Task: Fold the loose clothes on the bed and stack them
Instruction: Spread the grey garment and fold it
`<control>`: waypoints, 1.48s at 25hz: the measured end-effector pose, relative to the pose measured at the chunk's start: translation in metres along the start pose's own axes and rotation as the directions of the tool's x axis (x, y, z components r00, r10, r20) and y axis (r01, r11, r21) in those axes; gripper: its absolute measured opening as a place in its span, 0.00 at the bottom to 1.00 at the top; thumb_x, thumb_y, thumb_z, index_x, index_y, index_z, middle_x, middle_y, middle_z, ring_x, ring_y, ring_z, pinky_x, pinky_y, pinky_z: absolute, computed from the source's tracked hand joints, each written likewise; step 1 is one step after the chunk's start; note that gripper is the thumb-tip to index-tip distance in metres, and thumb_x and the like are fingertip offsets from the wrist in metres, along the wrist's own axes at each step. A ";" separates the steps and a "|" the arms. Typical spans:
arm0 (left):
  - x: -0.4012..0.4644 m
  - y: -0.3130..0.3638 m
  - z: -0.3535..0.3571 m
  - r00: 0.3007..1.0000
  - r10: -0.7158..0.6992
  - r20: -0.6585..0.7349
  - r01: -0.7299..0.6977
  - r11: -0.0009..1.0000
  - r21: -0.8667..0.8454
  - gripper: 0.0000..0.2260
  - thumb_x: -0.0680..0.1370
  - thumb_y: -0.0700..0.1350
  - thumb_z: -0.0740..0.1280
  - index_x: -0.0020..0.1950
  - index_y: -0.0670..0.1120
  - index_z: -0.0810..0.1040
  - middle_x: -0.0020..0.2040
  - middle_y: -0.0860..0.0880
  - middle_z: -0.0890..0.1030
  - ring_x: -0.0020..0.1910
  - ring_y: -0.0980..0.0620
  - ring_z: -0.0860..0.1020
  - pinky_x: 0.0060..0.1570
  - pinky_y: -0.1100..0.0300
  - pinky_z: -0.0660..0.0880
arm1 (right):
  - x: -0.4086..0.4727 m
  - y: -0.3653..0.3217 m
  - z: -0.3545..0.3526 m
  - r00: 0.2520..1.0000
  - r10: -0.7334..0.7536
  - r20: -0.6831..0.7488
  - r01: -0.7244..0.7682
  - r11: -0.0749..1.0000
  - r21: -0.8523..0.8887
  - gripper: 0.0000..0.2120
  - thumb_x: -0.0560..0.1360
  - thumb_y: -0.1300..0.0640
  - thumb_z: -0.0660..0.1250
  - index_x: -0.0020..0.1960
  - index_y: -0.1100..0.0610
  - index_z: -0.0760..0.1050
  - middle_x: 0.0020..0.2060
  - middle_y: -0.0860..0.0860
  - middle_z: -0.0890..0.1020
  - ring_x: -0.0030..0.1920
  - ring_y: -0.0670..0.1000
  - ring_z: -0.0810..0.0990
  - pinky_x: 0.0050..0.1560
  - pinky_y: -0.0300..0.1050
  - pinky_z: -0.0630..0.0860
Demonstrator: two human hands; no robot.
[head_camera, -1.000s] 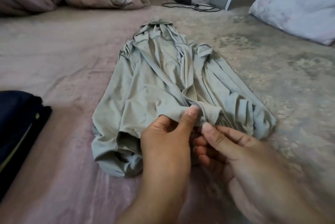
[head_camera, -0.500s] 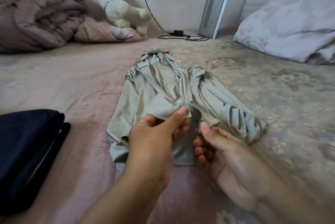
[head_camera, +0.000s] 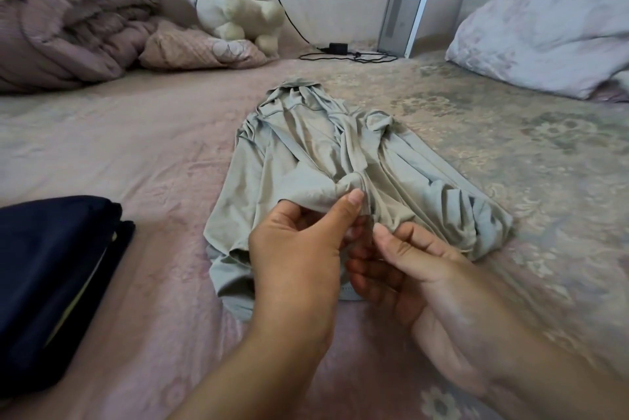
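Dark folded garment (head_camera: pixel 51 283) cut off at left edge, grey garment's (head_camera: pixel 306 154) near hem hidden behind both hands' grip

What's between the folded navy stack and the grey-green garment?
Only bare pink bedsheet, per the head view, between the folded navy stack and the crumpled grey-green garment.

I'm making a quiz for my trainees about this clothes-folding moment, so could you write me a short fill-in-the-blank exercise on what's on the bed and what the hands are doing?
1. Both hands pinch the near edge of the ____ garment spread on the bed.
2. The folded dark navy clothes lie to the ____ of it.
3. The left hand pinches the fabric with its ____ on top; the right hand pinches beside it.
4. The white plush toy sits against the ____.

Missing words: grey-green; left; thumb; wall
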State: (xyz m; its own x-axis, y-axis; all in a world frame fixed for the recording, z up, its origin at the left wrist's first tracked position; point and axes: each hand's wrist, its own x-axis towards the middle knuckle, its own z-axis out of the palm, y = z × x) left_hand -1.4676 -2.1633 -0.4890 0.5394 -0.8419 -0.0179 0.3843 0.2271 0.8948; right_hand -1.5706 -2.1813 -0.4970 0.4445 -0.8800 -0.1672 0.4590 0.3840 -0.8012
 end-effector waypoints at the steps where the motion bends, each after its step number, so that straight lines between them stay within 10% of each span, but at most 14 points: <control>1: -0.001 0.000 0.001 1.000 0.014 -0.004 -0.014 1.000 -0.001 0.02 0.68 0.38 0.75 0.39 0.40 0.83 0.34 0.43 0.83 0.30 0.51 0.80 0.28 0.62 0.77 | 0.000 0.001 0.000 1.000 -0.002 -0.003 0.002 1.000 0.001 0.03 0.65 0.61 0.68 0.34 0.60 0.79 0.34 0.59 0.81 0.31 0.51 0.81 0.30 0.41 0.79; 19: -0.009 0.000 0.001 0.982 0.168 0.086 -0.182 0.965 0.187 0.03 0.69 0.34 0.74 0.38 0.39 0.81 0.33 0.42 0.83 0.29 0.51 0.81 0.26 0.63 0.77 | 0.001 0.001 -0.003 0.988 -0.140 -0.067 0.129 0.981 -0.141 0.07 0.64 0.57 0.69 0.28 0.54 0.76 0.31 0.55 0.80 0.32 0.47 0.79 0.31 0.37 0.77; 25: -0.003 0.005 -0.006 0.997 0.026 0.070 -0.039 0.981 0.192 0.04 0.67 0.39 0.76 0.38 0.41 0.83 0.36 0.43 0.84 0.36 0.46 0.83 0.38 0.51 0.81 | 0.003 -0.011 -0.005 0.994 0.109 0.017 -0.109 0.994 0.004 0.10 0.65 0.53 0.71 0.41 0.57 0.85 0.36 0.54 0.83 0.35 0.47 0.82 0.32 0.37 0.78; 37: 0.003 0.001 -0.013 0.987 -0.067 0.149 -0.019 0.858 0.513 0.14 0.71 0.53 0.72 0.37 0.41 0.81 0.30 0.47 0.81 0.28 0.57 0.76 0.27 0.66 0.73 | 0.009 -0.013 -0.007 0.991 0.125 -0.039 -0.126 0.992 -0.032 0.05 0.64 0.57 0.70 0.36 0.57 0.84 0.29 0.49 0.80 0.26 0.43 0.76 0.25 0.33 0.73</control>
State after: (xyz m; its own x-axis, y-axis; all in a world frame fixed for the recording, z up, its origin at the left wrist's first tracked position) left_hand -1.4562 -2.1590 -0.4935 0.3950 -0.9186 -0.0113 -0.0645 -0.0400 0.9971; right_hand -1.5785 -2.1962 -0.4922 0.4676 -0.8356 -0.2883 0.3742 0.4826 -0.7919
